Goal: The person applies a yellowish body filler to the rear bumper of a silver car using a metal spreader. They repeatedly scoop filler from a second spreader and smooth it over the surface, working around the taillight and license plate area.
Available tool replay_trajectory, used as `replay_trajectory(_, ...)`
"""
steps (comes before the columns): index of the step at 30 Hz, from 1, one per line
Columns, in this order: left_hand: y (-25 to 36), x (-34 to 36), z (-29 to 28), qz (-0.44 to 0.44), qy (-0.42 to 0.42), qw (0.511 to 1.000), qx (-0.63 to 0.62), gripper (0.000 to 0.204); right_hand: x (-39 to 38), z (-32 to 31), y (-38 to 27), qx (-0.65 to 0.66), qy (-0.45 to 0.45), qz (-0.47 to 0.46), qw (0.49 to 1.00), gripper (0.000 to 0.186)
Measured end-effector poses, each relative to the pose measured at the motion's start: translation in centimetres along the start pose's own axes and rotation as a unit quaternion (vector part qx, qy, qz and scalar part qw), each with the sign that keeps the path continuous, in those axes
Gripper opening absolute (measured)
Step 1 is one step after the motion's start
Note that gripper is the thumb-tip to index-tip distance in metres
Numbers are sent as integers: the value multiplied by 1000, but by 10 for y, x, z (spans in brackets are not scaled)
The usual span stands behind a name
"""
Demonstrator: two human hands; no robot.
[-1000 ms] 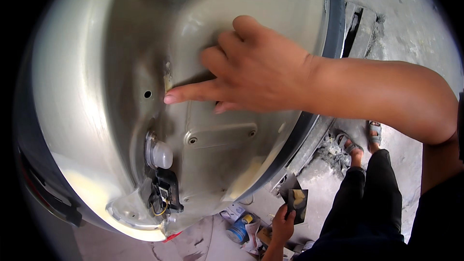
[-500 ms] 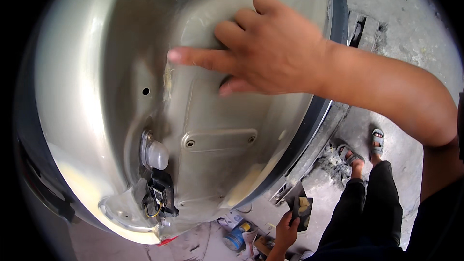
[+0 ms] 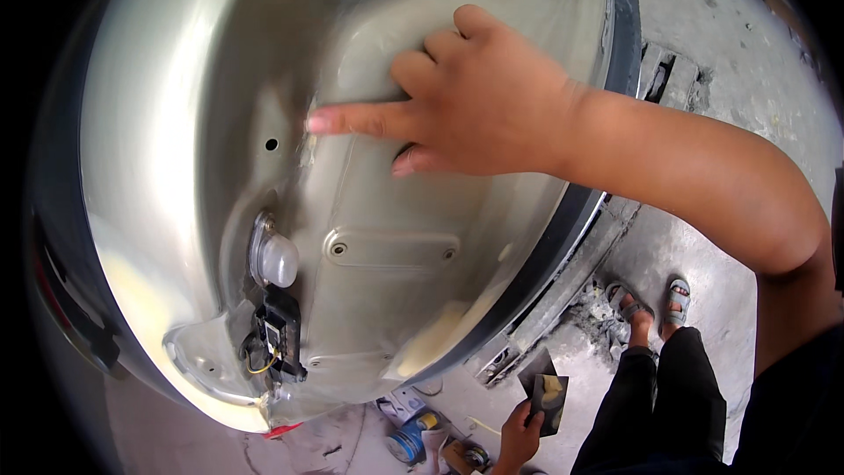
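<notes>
My right hand [image 3: 488,92] reaches in from the right over a silver-beige car body panel [image 3: 422,202]. Its index finger is stretched out, the tip pressed on a seam in the panel; the other fingers curl loosely, apart from each other, holding nothing. Pale filler [image 3: 308,152] shows on the seam just below the fingertip. Low in the view, my left hand [image 3: 519,436] is closed on dark, flat rectangular putty spreaders [image 3: 550,418], which overlap. A yellowish dab of putty [image 3: 551,390] lies on the front one.
A rounded translucent lamp [image 3: 280,262] and a black fitting with wires [image 3: 280,334] sit in the panel's recess. Along its right side runs a dark edge strip [image 3: 527,290]. Below are a blue can [image 3: 404,445] and clutter on the floor. Grey rubble [image 3: 587,310] lies near my sandalled feet.
My right index fingertip has slid down along the seam, now over part of the filler that showed before. The view has shifted slightly. My left hand still holds the spreaders.
</notes>
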State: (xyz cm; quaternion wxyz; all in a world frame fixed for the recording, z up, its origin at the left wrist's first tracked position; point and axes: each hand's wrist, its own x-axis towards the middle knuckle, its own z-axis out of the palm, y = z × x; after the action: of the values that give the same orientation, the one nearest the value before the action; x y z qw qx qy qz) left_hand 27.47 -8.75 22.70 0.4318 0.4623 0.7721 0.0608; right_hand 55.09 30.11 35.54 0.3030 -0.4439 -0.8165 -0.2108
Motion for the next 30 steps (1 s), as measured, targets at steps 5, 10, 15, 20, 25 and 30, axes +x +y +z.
replay_trajectory(5,-1,-7,9,5,-10,1000,-14,33,-5,0,-3,37,1,44,998,67)
replay_trajectory(10,-8,-12,13,37,7,999,-2,29,-10,-16,-38,349,-46,105,930,77)
replay_trajectory(15,-12,-15,12,22,10,1000,-7,29,4,-22,-67,495,2,181,850,83)
replay_trajectory(20,-2,-15,8,7,-3,999,35,30,5,-18,-95,523,4,170,835,83)
replay_trajectory(25,5,-16,8,21,11,1000,-15,31,2,-20,-99,529,-1,142,837,84)
replay_trajectory(30,-1,-12,6,33,13,999,2,31,8,-20,-85,582,122,221,773,85)
